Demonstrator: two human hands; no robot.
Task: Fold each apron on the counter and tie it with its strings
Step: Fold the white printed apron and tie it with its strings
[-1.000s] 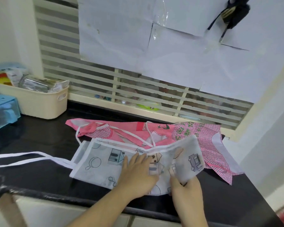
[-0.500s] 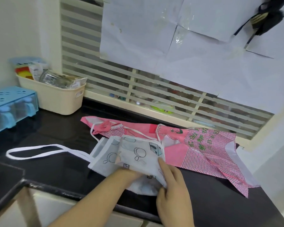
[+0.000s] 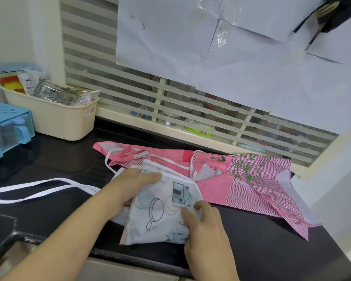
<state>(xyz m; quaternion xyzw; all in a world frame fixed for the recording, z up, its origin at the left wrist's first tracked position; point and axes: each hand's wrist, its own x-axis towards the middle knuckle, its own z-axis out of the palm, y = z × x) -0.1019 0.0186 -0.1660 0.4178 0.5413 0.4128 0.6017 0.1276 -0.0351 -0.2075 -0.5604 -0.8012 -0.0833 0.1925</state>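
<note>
The white apron (image 3: pixel 160 211), printed with kitchen drawings, lies folded into a small bundle near the counter's front edge. My left hand (image 3: pixel 130 187) grips its upper left side, fingers laid across the top fold. My right hand (image 3: pixel 205 228) pinches the bundle's lower right edge. Its white strings (image 3: pixel 34 189) trail in a long loop to the left over the black counter (image 3: pixel 261 240). Spread flat behind it is the pink checked apron (image 3: pixel 241 179), with its own strings bunched at its left end.
At the back left stands a cream basket (image 3: pixel 59 120) of packets, with a blue plastic box (image 3: pixel 8 126) beside it. A louvred window (image 3: pixel 170 102) with taped paper sheets runs along the back. The counter drops off at the lower left corner (image 3: pixel 2 230).
The white apron went from a wide strip to a compact bundle: my right hand carried its right end over to the left. My left hand shifted from pressing the middle to gripping the top left.
</note>
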